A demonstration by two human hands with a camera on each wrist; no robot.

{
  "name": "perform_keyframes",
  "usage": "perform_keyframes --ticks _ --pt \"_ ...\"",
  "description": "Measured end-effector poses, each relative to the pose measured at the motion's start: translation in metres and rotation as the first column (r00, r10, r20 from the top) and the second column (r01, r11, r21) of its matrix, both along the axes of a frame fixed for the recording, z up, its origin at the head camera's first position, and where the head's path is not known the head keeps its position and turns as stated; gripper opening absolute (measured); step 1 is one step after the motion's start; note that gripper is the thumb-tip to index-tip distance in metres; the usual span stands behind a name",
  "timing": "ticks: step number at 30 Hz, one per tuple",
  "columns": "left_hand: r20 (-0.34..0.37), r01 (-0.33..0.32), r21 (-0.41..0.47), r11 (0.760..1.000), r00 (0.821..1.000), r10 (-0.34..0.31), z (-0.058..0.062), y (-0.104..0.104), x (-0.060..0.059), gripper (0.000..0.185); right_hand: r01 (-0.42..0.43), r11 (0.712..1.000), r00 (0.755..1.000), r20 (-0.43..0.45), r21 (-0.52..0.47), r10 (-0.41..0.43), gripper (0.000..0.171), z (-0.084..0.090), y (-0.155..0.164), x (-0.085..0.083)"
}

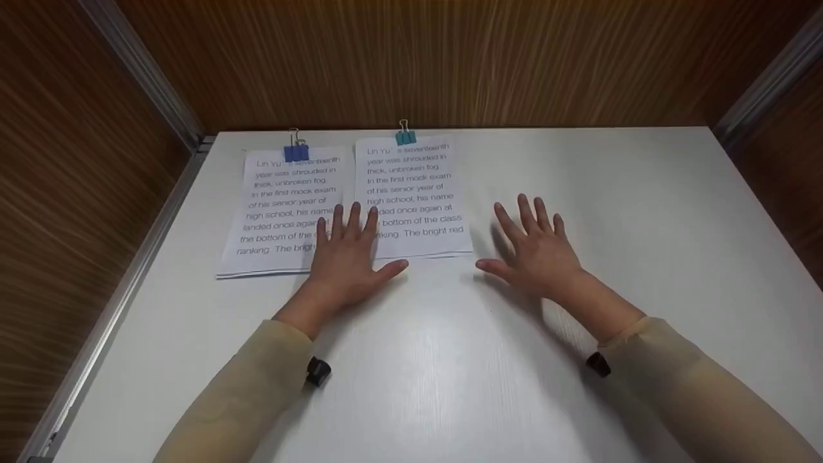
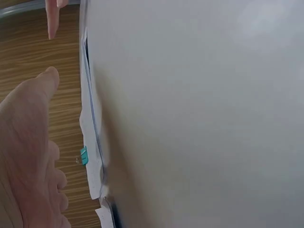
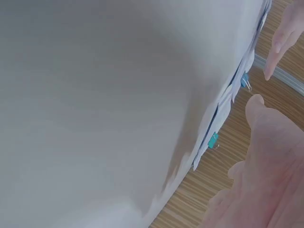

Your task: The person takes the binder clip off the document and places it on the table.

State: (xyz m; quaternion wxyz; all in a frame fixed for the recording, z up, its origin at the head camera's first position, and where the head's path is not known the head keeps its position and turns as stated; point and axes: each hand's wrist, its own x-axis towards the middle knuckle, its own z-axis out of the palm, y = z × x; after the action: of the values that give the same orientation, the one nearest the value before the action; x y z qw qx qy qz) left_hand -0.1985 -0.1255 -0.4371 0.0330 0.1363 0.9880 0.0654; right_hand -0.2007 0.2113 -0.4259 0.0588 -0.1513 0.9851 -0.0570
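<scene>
Table [image 1: 578,193]: white, wide, walled on three sides by wood-grain panels [image 1: 450,58] with metal trim.

Left paper stack [image 1: 283,212]: printed sheets lying flat at the far left of the table, bound at the top edge by a dark blue binder clip [image 1: 296,152].

Right paper stack [image 1: 418,193]: the same printed text, just beside the first stack, its top edge held by a teal binder clip [image 1: 405,136].

Left hand [image 1: 347,257]: flat, fingers straight and spread, palm on the table at the stacks' near edge, fingertips lying across the gap where the two stacks meet. It grips nothing.

Right hand [image 1: 537,247]: also open and spread, resting on bare table just right of the right paper stack, not touching it.

Hands together: apart, side by side, neither closed on anything.

Handling, as a judgement: the stacks look light, thin and floppy, and likely to slide on the smooth top. The clipped top edge seems the firmest place to take hold; a loose lower corner would fan and bend.
</scene>
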Motion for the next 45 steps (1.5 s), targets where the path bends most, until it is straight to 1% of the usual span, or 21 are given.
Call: perform_keyframes --ticks 4,10,15,20,25,28,35,42,45 --pt "0.006 -0.001 0.003 1.0 1.0 0.001 0.0 -0.003 -0.008 0.112 -0.013 1.0 1.0 -0.003 -0.024 0.013 0.101 0.002 -0.016 -0.014" --pt "0.025 -0.015 -0.013 1.0 1.0 0.016 -0.001 -0.01 -0.022 0.108 -0.068 0.996 0.997 0.026 -0.05 0.069 0.093 0.0 -0.047 -0.038" --pt "0.044 -0.003 -0.037 0.999 0.999 0.004 -0.005 -0.01 -0.029 0.107 -0.083 0.996 0.995 0.052 -0.021 0.084 0.089 -0.006 -0.057 -0.047" --pt "0.066 0.015 -0.045 0.999 0.998 -0.012 -0.006 -0.007 -0.033 0.104 -0.1 0.995 0.991 0.088 -0.01 0.101 0.088 -0.011 -0.058 -0.05" --pt "0.135 0.027 -0.053 0.998 0.991 -0.02 -0.003 -0.003 -0.033 0.099 -0.121 0.993 0.982 0.148 0.002 0.119 0.082 -0.012 -0.054 -0.051" --pt "0.167 0.033 -0.053 0.998 0.986 -0.023 -0.002 -0.002 -0.033 0.098 -0.133 0.991 0.978 0.164 -0.002 0.131 0.081 -0.013 -0.053 -0.05" --pt "0.171 0.073 -0.064 0.995 0.983 -0.061 0.0 0.001 -0.035 0.099 -0.149 0.989 0.977 0.151 -0.016 0.15 0.081 -0.013 -0.049 -0.046" --pt "0.187 0.119 -0.038 0.992 0.976 -0.11 0.0 0.003 -0.035 0.1 -0.151 0.988 0.976 0.152 -0.042 0.156 0.08 -0.014 -0.044 -0.041" --pt "0.187 0.135 -0.04 0.99 0.974 -0.126 0.0 0.004 -0.035 0.1 -0.155 0.986 0.974 0.154 -0.067 0.164 0.08 -0.014 -0.042 -0.038"
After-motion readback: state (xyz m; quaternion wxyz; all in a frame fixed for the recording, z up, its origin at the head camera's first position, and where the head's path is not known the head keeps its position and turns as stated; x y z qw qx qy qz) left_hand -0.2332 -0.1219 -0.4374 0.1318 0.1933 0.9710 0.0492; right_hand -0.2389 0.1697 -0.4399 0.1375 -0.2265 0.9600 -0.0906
